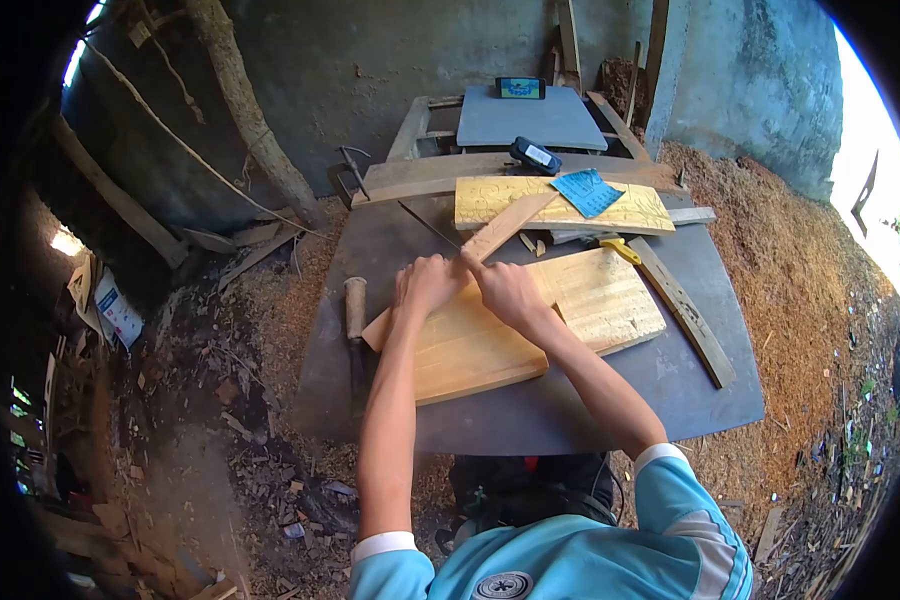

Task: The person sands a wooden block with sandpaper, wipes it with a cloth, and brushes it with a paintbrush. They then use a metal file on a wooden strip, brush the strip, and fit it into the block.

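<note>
A narrow wooden strip (pixel 510 228) lies slantwise across a thick wooden board (pixel 480 350) on the table. My left hand (pixel 430 285) is closed over the strip, knuckles up, its fingertips hidden. Close beside it, my right hand (pixel 510 292) is closed too, its thumb toward the strip. A thin dark metal rod or blade (pixel 428 224) points up and left from between the hands, in line with my right forearm; its grip end is hidden in the right hand. A mallet-like tool with a wooden head (pixel 355 305) lies left of the board.
Behind the strip are a yellow board with drawn patterns (pixel 490 203), blue paper (pixel 587 192) and a dark device (pixel 536 156). A yellow-handled cutter (pixel 620 249) and long wooden slat (pixel 685 310) lie right on the dark table (pixel 610 400). A phone (pixel 520 88) stands behind.
</note>
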`<state>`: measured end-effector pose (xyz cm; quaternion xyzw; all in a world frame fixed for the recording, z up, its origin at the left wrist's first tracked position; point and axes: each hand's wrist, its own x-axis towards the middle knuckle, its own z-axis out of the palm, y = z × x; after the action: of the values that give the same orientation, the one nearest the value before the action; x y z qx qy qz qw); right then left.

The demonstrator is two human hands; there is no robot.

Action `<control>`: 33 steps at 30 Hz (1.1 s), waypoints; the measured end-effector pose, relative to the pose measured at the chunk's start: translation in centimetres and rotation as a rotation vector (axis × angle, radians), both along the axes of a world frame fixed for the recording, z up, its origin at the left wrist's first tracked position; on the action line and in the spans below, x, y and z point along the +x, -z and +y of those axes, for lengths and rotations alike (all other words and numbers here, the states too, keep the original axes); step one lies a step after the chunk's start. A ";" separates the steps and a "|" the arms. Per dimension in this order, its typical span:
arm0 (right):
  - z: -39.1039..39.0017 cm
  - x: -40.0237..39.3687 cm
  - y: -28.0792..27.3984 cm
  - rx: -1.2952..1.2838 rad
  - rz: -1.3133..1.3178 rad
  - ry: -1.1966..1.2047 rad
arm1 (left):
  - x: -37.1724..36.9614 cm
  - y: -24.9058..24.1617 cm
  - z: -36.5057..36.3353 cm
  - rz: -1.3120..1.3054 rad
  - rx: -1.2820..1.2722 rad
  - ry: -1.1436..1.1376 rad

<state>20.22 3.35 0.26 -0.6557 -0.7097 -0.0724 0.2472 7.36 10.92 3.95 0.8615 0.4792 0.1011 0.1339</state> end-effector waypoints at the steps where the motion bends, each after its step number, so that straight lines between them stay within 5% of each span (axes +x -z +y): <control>1: -1.2 0.1 -0.8 -0.056 -0.012 0.011 | 0.1 0.4 0.4 0.006 0.025 0.013; 8: -7.7 0.6 -1.7 -0.118 -0.090 0.011 | 0.1 0.1 -0.4 0.063 0.072 0.005; 23: 2.8 -0.3 -0.2 -0.012 0.005 -0.008 | -0.2 -0.2 0.5 0.034 -0.018 -0.033; 33: -12.0 2.2 -1.8 -0.150 -0.012 0.015 | 0.1 0.3 0.3 0.047 0.033 -0.030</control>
<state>22.39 -8.70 2.09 -0.6771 -0.7098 -0.0250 0.1925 7.43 11.20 3.63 0.8584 0.4935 0.0906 0.1067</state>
